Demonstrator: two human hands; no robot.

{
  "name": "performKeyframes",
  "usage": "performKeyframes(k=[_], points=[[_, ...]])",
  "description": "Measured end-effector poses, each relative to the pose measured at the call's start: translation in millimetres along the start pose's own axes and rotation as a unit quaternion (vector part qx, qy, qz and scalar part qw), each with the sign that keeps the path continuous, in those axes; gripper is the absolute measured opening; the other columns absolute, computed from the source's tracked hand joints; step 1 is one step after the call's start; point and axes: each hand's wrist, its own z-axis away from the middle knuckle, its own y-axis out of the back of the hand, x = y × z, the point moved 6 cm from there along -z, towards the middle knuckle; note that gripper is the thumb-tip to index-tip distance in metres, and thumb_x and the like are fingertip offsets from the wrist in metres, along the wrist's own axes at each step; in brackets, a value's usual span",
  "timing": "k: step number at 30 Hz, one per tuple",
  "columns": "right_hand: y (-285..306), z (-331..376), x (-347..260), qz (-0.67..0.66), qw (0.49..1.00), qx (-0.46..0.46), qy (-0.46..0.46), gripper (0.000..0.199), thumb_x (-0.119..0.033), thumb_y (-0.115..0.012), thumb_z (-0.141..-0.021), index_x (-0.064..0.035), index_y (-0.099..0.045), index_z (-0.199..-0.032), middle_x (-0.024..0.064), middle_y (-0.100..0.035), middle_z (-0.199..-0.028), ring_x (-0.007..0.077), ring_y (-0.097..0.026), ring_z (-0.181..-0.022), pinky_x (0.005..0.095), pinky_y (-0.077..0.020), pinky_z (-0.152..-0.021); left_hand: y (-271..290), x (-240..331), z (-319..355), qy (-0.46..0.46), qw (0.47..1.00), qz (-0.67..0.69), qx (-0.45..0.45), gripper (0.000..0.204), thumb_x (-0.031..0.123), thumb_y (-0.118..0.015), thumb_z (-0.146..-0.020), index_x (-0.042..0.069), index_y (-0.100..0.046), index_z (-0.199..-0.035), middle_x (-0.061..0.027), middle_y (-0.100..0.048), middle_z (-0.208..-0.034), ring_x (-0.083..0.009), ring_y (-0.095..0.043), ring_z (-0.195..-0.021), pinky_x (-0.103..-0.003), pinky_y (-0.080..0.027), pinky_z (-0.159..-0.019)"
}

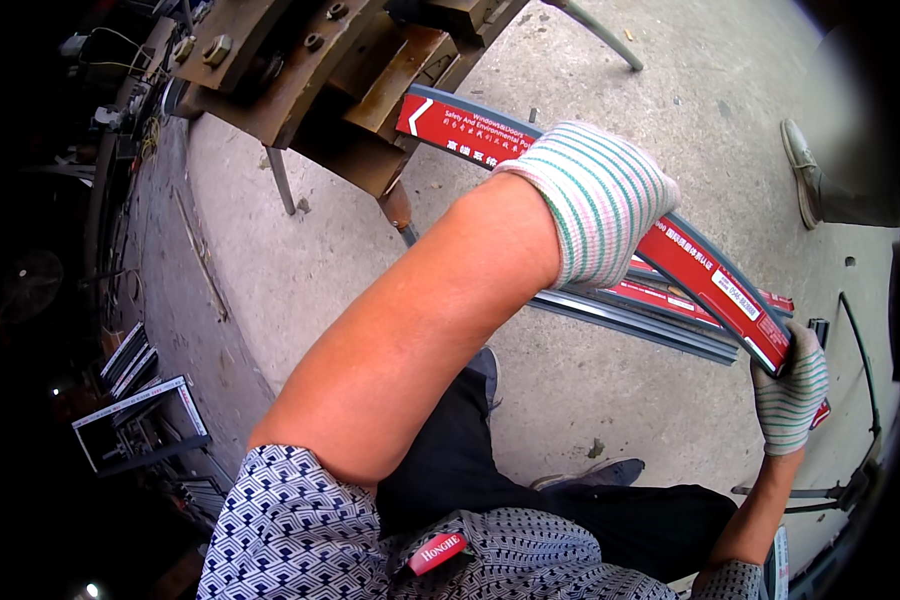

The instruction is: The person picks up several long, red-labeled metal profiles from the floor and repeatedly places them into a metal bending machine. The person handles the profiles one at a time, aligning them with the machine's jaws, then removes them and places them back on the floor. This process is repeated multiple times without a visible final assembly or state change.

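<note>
A long grey profile strip with red printed film [715,272] slants across the view in both my hands. My left hand [605,195], in a white knit glove with green stripes, is wrapped over its middle from above. In the same kind of glove, my right hand [792,395] grips the strip at its lower right end; its fingers are partly hidden. The strip's far left end reaches the edge of a brown, rusty steel machine [320,100]. Below the strip lie several more grey profiles [635,325], some with red film.
Large bolts [217,50] stick up from the machine, which stands on metal legs [280,180]. Another person's shoe [802,172] is on the concrete floor at the right. Far left are rectangular frames [140,425]. A dark cable or hose [860,365] curves along the right.
</note>
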Motion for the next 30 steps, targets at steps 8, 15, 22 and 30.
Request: performKeyframes(k=[8,15,22,30], points=[[-7,3,-26,-0.016,0.998,-0.054,-0.011,0.051,-0.011,-0.084,-0.065,-0.006,-0.063,-0.11,0.0113,-0.061,-0.073,0.0292,-0.062,-0.063,0.0377,-0.05,-0.061,7,2,13,-0.01,0.999,0.013,-0.039,0.028,0.013,-0.077,-0.075,0.004,-0.072,-0.101,-0.0162,-0.073,-0.09,-0.0328,-0.072,-0.084,-0.041,-0.058,-0.078],[-16,39,-36,-0.004,0.997,-0.052,-0.048,0.051,-0.013,-0.087,-0.062,-0.0059,-0.061,-0.106,0.0126,-0.062,-0.074,0.0316,-0.062,-0.064,0.039,-0.0496,-0.06,-10,5,14,-0.038,0.998,0.019,-0.043,0.027,0.01,-0.076,-0.074,0.006,-0.074,-0.1,-0.0163,-0.072,-0.082,-0.0337,-0.072,-0.081,-0.041,-0.057,-0.075],[-17,57,-55,-0.012,0.996,-0.055,-0.069,0.051,-0.013,-0.087,-0.064,-0.0057,-0.061,-0.107,0.013,-0.063,-0.075,0.0326,-0.062,-0.064,0.04,-0.0492,-0.06,-11,8,22,-0.049,0.996,0.017,-0.077,0.025,0.01,-0.077,-0.075,0.006,-0.074,-0.099,-0.016,-0.073,-0.081,-0.0323,-0.073,-0.08,-0.04,-0.058,-0.074],[-19,63,-57,-0.023,0.992,-0.083,-0.087,0.051,-0.014,-0.087,-0.065,-0.0055,-0.06,-0.108,0.0137,-0.063,-0.075,0.0332,-0.064,-0.065,0.0394,-0.0506,-0.06,-14,8,22,-0.035,0.991,0.026,-0.126,0.022,0.01,-0.076,-0.075,0.006,-0.074,-0.096,-0.0158,-0.072,-0.08,-0.0324,-0.073,-0.078,-0.04,-0.058,-0.073]])
